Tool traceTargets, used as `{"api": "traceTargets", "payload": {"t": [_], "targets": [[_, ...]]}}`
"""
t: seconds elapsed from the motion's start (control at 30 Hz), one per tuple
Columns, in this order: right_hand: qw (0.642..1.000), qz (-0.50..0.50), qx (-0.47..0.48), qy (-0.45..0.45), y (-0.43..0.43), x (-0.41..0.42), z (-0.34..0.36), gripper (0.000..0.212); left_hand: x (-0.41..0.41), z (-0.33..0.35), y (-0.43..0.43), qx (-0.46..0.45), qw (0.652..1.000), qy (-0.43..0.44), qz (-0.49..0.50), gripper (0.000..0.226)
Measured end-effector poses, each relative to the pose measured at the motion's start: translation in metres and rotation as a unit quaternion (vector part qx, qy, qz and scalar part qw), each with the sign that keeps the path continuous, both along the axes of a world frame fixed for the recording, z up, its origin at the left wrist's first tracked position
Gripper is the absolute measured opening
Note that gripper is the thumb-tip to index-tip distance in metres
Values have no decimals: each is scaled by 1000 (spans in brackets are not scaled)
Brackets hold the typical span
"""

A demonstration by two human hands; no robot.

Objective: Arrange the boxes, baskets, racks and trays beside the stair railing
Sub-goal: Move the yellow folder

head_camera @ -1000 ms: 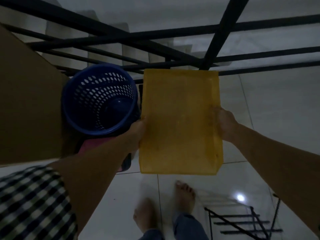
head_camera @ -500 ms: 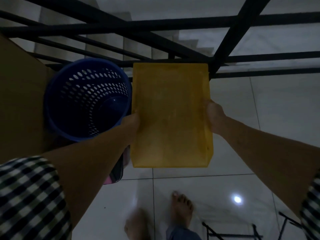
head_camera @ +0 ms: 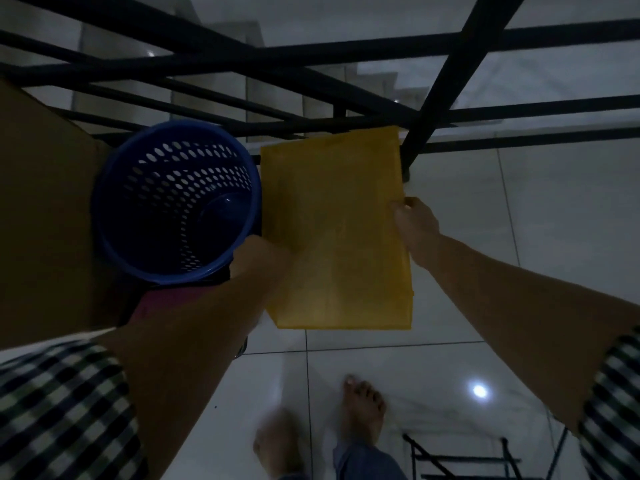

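A yellow plastic tray (head_camera: 337,230) hangs upside down above the white floor, its far edge against the black stair railing (head_camera: 433,98). My left hand (head_camera: 258,256) grips its left edge and my right hand (head_camera: 414,221) grips its right edge, fingers curled over the rim. A dark blue perforated basket (head_camera: 176,202) stands just left of the tray on a pink and black object (head_camera: 156,301). A large brown cardboard box (head_camera: 41,209) fills the far left.
Beyond the railing the stairs (head_camera: 214,95) go down. My bare feet (head_camera: 362,407) stand on glossy white floor tiles (head_camera: 519,209). A black wire rack (head_camera: 464,459) lies on the floor at the bottom right.
The yellow tray has gone down and forward toward the railing, beside the blue basket. Both hands kept their grip on its edges.
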State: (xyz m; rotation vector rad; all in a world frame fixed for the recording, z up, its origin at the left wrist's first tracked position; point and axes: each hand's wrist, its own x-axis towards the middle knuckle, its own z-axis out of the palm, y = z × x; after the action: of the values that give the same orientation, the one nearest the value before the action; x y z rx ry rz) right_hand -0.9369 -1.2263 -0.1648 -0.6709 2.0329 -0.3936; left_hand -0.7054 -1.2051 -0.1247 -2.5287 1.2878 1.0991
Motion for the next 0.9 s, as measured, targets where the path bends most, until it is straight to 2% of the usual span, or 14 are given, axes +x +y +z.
{"api": "traceTargets", "payload": {"t": [0.07,0.17,0.3,0.4,0.47,0.53,0.6,0.63,0.73,0.77,0.9], "targets": [[1000,28,3,4,6,3,2,63,-4,7,1,3,1000,3,-27,18],[998,52,1,36,6,9,6,46,-11,18,-4,45,996,22,-68,22],[998,47,-8,48,2,17,4,38,-12,-1,-2,31,993,66,-92,44],[998,46,-9,52,3,16,-4,37,-11,-15,8,36,998,17,-43,73],[998,43,-4,54,3,14,-9,38,-8,-22,13,83,995,-2,-58,77],[998,33,-7,53,4,14,-15,38,-3,-32,13,110,992,42,-37,76],[998,24,-15,57,2,14,-18,34,2,-35,14,106,991,76,4,90],[998,22,-21,56,2,13,-20,33,5,-37,15,92,994,65,7,89],[999,16,-26,30,2,9,-21,36,14,-34,20,11,1000,-17,-7,43],[999,9,-25,20,3,8,-20,38,16,-32,22,-9,999,-38,-12,35],[1000,-25,-17,2,9,10,-17,41,11,-15,27,-30,997,-67,-31,40]]}}
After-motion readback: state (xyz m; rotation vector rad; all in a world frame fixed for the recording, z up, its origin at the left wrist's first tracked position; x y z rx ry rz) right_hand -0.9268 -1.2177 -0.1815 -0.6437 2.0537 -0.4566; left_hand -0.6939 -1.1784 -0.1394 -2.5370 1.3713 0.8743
